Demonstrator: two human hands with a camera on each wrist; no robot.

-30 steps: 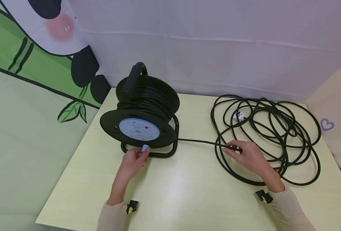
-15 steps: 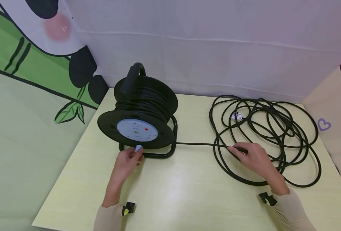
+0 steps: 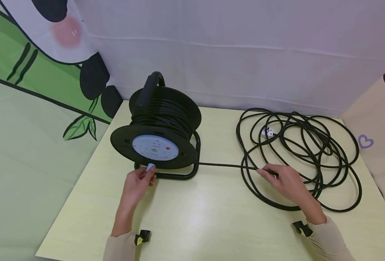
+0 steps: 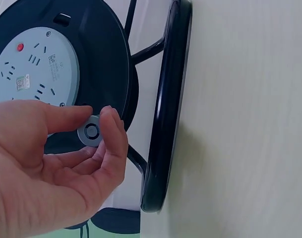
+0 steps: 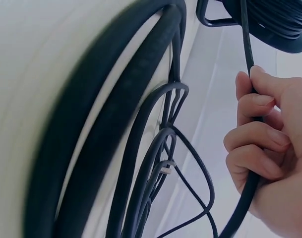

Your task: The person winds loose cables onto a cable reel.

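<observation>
A black cable reel (image 3: pixel 187 154) stands at the table's back left on its tubular frame (image 3: pixel 179 177). Its front disc carries a pale blue socket panel (image 3: pixel 154 148) with a red button. At the reel's lower front rim, my left hand (image 3: pixel 135 188) pinches a small grey-blue knob (image 4: pixel 91 131) between thumb and index finger. From the reel, a black cable (image 3: pixel 223 165) runs almost straight to my right hand (image 3: pixel 285 183), whose fingers curl around it in the right wrist view. That hand is over the near left part of the loose cable loops (image 3: pixel 323 136).
A white plug (image 3: pixel 267 132) lies among the loops at the back right. Behind the pale wooden table (image 3: pixel 205 217) hangs a lilac cloth (image 3: pixel 218 54). Printed cloth stands at the left side. The reel's handle (image 3: pixel 148 88) rises above the drum.
My left hand has moved left with the knob along the reel's lower rim, and the front disc has turned slightly. My right hand has shifted a little to the right, still holding the cable.
</observation>
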